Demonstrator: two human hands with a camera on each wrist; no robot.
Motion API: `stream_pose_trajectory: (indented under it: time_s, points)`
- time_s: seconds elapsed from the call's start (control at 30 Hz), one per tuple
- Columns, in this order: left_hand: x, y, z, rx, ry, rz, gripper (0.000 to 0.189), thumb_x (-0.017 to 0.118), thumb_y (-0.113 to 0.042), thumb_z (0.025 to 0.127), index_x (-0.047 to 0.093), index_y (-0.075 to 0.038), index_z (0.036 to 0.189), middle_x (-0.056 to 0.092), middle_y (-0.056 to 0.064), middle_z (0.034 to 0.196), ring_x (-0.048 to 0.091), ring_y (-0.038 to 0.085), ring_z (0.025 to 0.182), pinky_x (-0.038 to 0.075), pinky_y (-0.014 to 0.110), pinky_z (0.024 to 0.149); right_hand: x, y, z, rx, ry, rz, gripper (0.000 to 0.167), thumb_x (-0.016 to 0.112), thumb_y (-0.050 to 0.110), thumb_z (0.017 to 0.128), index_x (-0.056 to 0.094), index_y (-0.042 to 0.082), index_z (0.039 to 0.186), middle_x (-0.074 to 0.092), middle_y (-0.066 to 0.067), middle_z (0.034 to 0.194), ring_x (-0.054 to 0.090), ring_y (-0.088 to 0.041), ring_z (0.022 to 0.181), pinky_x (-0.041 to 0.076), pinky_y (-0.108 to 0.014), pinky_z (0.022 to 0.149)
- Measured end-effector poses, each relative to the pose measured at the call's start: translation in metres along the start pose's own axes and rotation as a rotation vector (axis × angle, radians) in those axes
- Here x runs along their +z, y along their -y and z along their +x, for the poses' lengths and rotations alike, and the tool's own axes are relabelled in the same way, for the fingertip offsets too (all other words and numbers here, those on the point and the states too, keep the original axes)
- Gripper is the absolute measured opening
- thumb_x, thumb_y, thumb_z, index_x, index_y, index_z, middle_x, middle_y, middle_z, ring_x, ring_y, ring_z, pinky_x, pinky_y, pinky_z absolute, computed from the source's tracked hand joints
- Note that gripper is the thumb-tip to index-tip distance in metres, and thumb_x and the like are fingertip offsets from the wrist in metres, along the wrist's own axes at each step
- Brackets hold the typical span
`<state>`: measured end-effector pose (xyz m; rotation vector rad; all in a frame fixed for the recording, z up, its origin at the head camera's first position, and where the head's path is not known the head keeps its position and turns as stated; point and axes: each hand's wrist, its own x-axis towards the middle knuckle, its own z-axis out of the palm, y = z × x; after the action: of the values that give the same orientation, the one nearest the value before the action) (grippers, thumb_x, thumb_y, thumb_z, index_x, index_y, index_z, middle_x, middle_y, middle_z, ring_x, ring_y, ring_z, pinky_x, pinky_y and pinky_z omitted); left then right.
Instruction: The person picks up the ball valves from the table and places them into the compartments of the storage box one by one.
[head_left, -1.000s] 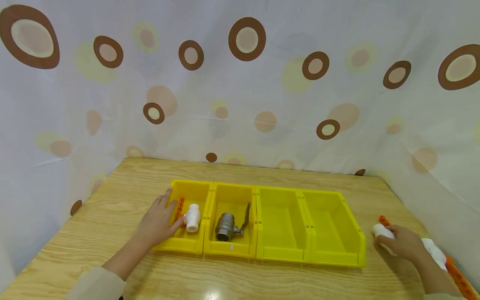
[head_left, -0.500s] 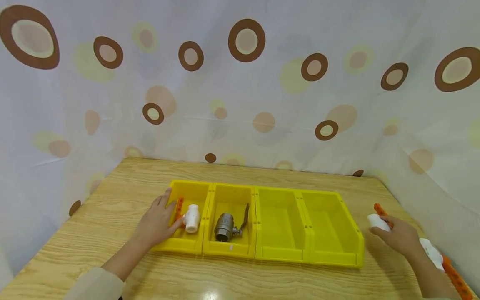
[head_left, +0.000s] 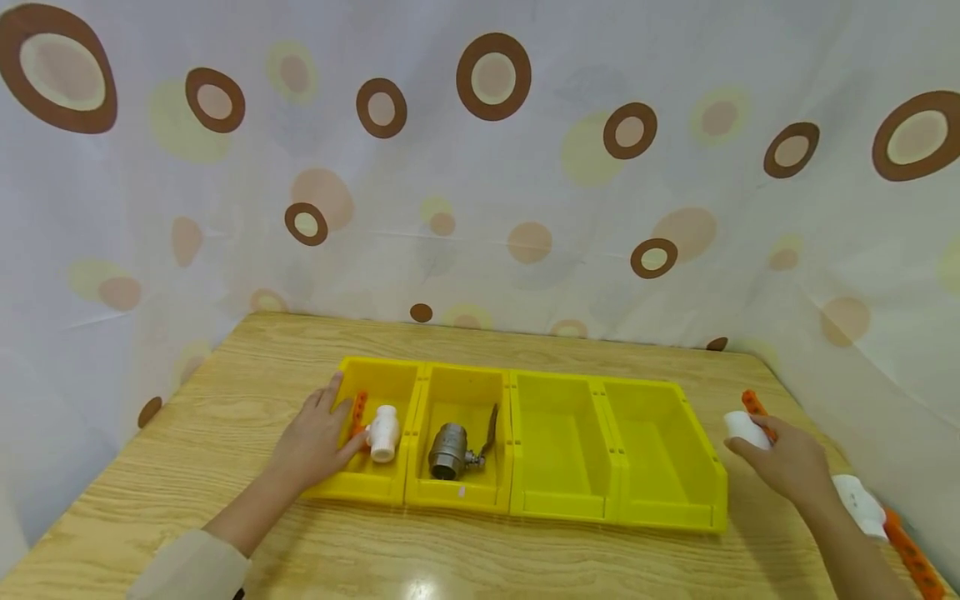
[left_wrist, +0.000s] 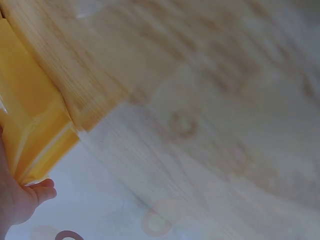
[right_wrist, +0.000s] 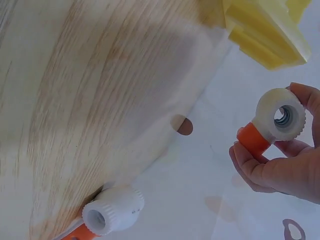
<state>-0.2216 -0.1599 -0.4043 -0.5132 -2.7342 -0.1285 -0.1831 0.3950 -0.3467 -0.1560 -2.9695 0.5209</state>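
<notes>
At the right of the head view, my right hand (head_left: 798, 462) pinches a white plastic ball valve (head_left: 746, 431) with an orange handle, held up over the table. In the right wrist view that ball valve (right_wrist: 267, 117) shows its threaded opening, the thumb and fingers around its body and handle. My left hand (head_left: 311, 442) rests on the side wall of the leftmost yellow bin (head_left: 375, 490), fingers along its rim. Inside that bin lies another white ball valve (head_left: 385, 435) with an orange handle. A metal ball valve (head_left: 450, 452) with a lever lies in the second bin (head_left: 459, 500).
The third bin (head_left: 566, 508) and fourth bin (head_left: 667, 517) join the row on the wooden table (head_left: 420, 554). Another white ball valve (head_left: 858, 504) with a long orange handle lies at the right table edge. A patterned curtain (head_left: 480, 183) hangs behind.
My right hand has lifted the white ball valve and moved it slightly up and to the left, toward the bins. The left hand has stayed on the leftmost bin.
</notes>
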Motion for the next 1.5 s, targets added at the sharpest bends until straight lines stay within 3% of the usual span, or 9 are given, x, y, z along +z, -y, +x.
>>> stream_pose_trajectory:
  time_s: [0.37,0.7,0.93,1.2,1.5]
  points:
    - [0.000,-0.001,0.001,0.008,-0.006,0.005,0.052,0.064,-0.036,0.085,0.061,0.008,0.113,0.037,0.030,0.140,0.050,0.043,0.113,0.051,0.048,0.087,-0.001,0.017,-0.005,0.012,-0.017,0.029,0.066,0.058,0.035,0.089,0.041,-0.016,0.128,0.040,-0.044,0.125,0.050,-0.054,0.097,0.044,-0.046,0.067]
    - [-0.002,-0.001,0.002,0.003,-0.005,-0.002,0.051,0.064,-0.035,0.085,0.061,0.008,0.113,0.037,0.029,0.141,0.049,0.043,0.114,0.052,0.048,0.086,0.002,0.040,-0.011,-0.051,-0.097,0.036,0.056,0.064,0.026,0.085,0.050,-0.016,0.120,0.053,-0.041,0.112,0.057,-0.044,0.083,0.041,-0.031,0.056]
    - [0.005,0.002,-0.001,0.030,-0.067,-0.025,0.053,0.060,-0.039,0.087,0.061,0.008,0.109,0.038,0.029,0.139,0.050,0.044,0.110,0.052,0.049,0.082,0.003,0.060,-0.016,-0.089,-0.123,0.064,0.055,0.065,0.025,0.084,0.052,-0.015,0.119,0.057,-0.038,0.100,0.056,-0.035,0.075,0.041,-0.029,0.055]
    - [-0.005,-0.002,0.001,-0.012,0.006,-0.013,0.050,0.063,-0.035,0.086,0.061,0.007,0.113,0.036,0.029,0.141,0.049,0.044,0.115,0.052,0.050,0.085,0.008,0.080,-0.020,-0.085,-0.122,0.124,0.055,0.066,0.025,0.083,0.053,-0.012,0.121,0.056,-0.038,0.109,0.056,-0.037,0.082,0.045,-0.027,0.054]
    - [-0.002,-0.001,0.001,0.005,0.001,-0.020,0.051,0.063,-0.035,0.086,0.060,0.010,0.111,0.036,0.033,0.140,0.040,0.048,0.125,0.039,0.056,0.100,0.019,0.099,-0.024,-0.076,-0.088,0.173,0.055,0.068,0.026,0.082,0.054,-0.010,0.121,0.055,-0.036,0.112,0.056,-0.035,0.084,0.049,-0.029,0.056]
